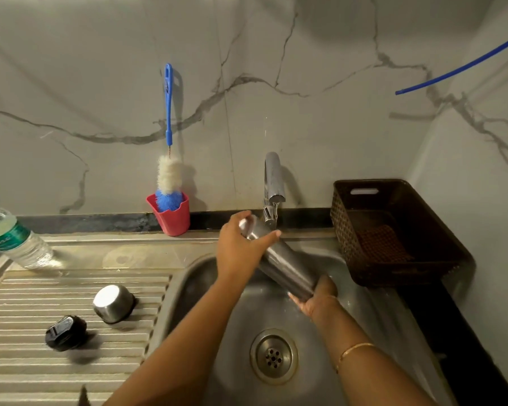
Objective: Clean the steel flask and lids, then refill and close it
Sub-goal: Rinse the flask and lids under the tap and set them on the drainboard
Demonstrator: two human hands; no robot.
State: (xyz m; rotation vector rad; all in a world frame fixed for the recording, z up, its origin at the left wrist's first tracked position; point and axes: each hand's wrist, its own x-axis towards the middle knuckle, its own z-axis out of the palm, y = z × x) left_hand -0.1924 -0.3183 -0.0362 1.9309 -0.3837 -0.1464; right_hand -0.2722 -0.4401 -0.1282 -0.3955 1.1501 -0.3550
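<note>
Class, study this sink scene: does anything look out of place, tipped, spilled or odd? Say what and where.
Nothing is spilled or broken. Two small things: the steel cap and black lid look tilted on the ribbed drainboard rather than flat, and a blue tube ends loose in mid-air at upper right.

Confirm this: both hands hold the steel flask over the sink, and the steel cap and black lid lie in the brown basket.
Wrong on one point. The head view shows the steel cap and black lid on the ribbed drainboard, not in the brown basket. The left hand and right hand do hold the steel flask over the sink.
</note>
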